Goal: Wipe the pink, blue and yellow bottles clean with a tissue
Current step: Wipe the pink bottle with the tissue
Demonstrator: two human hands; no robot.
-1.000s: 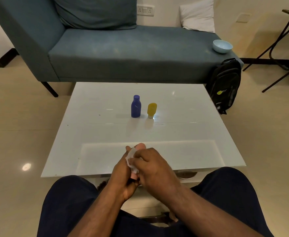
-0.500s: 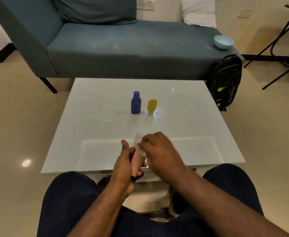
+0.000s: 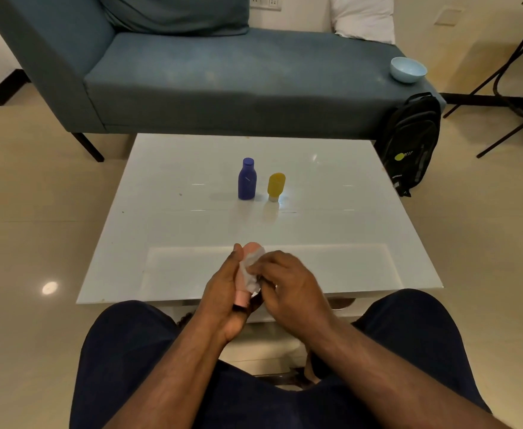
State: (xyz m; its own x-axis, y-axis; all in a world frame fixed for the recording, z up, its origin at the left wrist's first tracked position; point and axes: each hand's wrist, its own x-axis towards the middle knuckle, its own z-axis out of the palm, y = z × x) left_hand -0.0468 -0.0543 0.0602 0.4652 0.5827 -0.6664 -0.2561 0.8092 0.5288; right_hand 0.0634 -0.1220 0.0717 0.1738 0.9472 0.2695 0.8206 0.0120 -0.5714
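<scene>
1. Since half a second before, the right hand (image 3: 288, 283) slid its pinched tissue (image 3: 249, 270) back along the pink bottle (image 3: 247, 274).
2. Left hand (image 3: 223, 292) wrapped that bottle, long axis pointing away.
3. Blue bottle (image 3: 247, 179) and yellow bottle (image 3: 276, 186) stood well beyond both grips on the counter (image 3: 331, 212).

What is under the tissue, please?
The pink bottle, gripped by the left hand; the right hand presses the tissue on it. Its middle is covered.

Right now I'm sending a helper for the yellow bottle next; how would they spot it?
On the white glossy coffee table before the blue-grey sofa, two small bottles stand mid-table. The small yellow plastic bottle is the right one, standing on its pale cap, shorter than the dark blue plastic bottle beside it.
</scene>
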